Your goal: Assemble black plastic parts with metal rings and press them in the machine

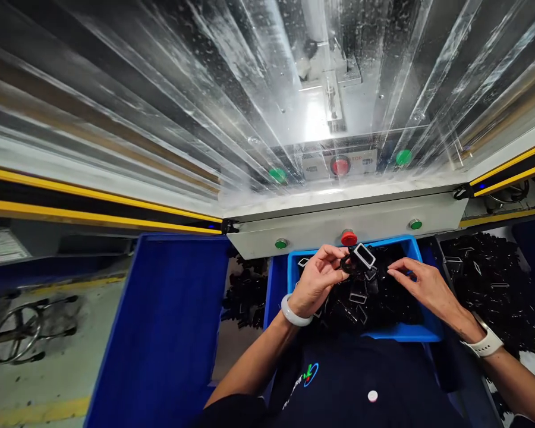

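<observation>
My left hand point(317, 279) pinches a small black part with a pale rectangular frame point(364, 255) between thumb and fingers. The part is tilted above a light blue bin point(296, 257), and its frame faces up towards me. My right hand point(423, 285) is a short way to the right of the part, apart from it. Its thumb and index fingertips are drawn together; whether anything tiny is between them is hidden. Beneath both hands, the bin holds many glossy black parts point(395, 306), some with the same pale frames.
Ahead stands a machine panel point(312, 232) with a red button point(349, 238) and green buttons point(281, 244) point(415, 224), below a clear shield. Yellow-edged black bars point(93, 208) flank it. More black parts point(494, 285) lie at right. A dark blue bin point(160, 333) is at left.
</observation>
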A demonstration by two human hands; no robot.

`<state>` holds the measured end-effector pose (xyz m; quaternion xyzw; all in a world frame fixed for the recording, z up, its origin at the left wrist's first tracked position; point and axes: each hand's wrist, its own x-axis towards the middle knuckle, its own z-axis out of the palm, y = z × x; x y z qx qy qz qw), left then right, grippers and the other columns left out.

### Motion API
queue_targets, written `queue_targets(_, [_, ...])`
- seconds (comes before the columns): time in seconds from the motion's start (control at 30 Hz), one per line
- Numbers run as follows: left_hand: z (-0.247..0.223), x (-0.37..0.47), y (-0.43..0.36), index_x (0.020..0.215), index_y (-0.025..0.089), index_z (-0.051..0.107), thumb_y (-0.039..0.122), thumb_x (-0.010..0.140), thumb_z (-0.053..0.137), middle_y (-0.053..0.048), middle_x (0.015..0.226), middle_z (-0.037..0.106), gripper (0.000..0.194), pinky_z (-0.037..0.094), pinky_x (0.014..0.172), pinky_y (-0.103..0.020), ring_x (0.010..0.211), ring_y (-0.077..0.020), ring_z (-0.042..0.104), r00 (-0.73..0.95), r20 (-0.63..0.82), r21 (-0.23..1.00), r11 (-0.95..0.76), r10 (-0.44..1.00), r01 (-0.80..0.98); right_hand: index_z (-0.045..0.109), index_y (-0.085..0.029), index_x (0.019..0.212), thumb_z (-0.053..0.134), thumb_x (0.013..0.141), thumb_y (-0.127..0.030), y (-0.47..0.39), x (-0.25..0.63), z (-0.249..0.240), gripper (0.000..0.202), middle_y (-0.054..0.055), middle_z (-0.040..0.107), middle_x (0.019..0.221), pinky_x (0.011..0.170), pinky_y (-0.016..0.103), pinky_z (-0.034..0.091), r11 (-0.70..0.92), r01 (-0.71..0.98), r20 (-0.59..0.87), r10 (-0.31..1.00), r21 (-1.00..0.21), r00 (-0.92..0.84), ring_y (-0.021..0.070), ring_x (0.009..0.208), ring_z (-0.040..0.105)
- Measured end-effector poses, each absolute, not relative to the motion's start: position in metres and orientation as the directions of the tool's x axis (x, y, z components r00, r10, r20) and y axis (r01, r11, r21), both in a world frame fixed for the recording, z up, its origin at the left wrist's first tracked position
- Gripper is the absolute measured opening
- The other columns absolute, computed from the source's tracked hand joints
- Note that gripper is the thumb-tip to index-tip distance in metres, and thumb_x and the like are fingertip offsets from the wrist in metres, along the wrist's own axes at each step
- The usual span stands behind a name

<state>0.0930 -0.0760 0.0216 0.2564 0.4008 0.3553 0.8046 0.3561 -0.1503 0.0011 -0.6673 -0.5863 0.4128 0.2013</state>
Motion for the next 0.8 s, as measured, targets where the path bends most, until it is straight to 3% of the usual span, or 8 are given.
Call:
queue_targets(0.13, [0.021,0.095,-0.073,0.091,0.020,0.062,0.010,0.065,0.090,-0.002,0.109,0.069,0.040,0.051,0.094,-0.026,0.105,-0.0152,0.067,0.404,-0.466,0.703,0.607,0.787,-0.370,0.069,-0.025,0.120,0.066,0.097,-0.053,-0.149,0.355,0.006,0.037,0.005,0.077,0.103,0.085,0.035,0.063,-0.356,0.450,-0.317,0.934,-0.819,0.162,0.0196,0.091,0.075])
queue_targets(0.27, [0.019,0.097,-0.073,0.091,0.019,0.062,0.011,0.065,0.091,-0.004,0.113,0.069,0.040,0.049,0.097,-0.028,0.114,-0.0180,0.065,0.360,-0.457,0.724,0.575,0.814,-0.380,0.068,-0.023,0.104,0.074,0.090,-0.056,-0.143,0.343,0.027,0.036,0.005,0.075,0.097,0.084,0.032,0.063,-0.352,0.256,-0.286,0.922,-0.900,0.260,0.0180,0.086,0.074])
queue_targets(0.43, [0.016,0.105,-0.073,0.094,0.019,0.065,0.014,0.073,0.088,-0.006,0.119,0.070,0.032,0.049,0.103,-0.033,0.120,-0.0208,0.064,0.358,-0.331,0.807,0.458,0.873,-0.372,0.070,-0.023,0.091,0.074,0.093,-0.048,-0.129,0.312,0.060,0.025,0.003,0.072,0.093,0.073,0.027,0.058,-0.216,0.350,-0.155,0.969,-0.912,0.195,0.0152,0.081,0.068])
queue_targets(0.57, [0.020,0.109,-0.070,0.097,0.019,0.068,0.014,0.075,0.085,-0.006,0.114,0.072,0.028,0.051,0.103,-0.034,0.119,-0.0221,0.066,0.322,-0.229,0.866,0.343,0.919,-0.364,0.071,-0.022,0.094,0.071,0.094,-0.046,-0.116,0.298,0.062,0.024,0.002,0.072,0.088,0.073,0.029,0.056,-0.221,0.406,-0.175,0.973,-0.887,0.148,0.0149,0.075,0.066])
queue_targets(0.8, [0.033,0.110,-0.055,0.102,0.019,0.073,0.011,0.083,0.069,-0.008,0.119,0.076,0.021,0.052,0.102,-0.036,0.119,-0.0233,0.069,0.251,-0.194,0.921,0.265,0.948,-0.286,0.070,-0.022,0.098,0.072,0.094,-0.052,-0.091,0.303,0.057,0.030,0.002,0.073,0.088,0.073,0.029,0.056,-0.223,0.376,-0.210,0.975,-0.899,0.077,0.0151,0.076,0.067])
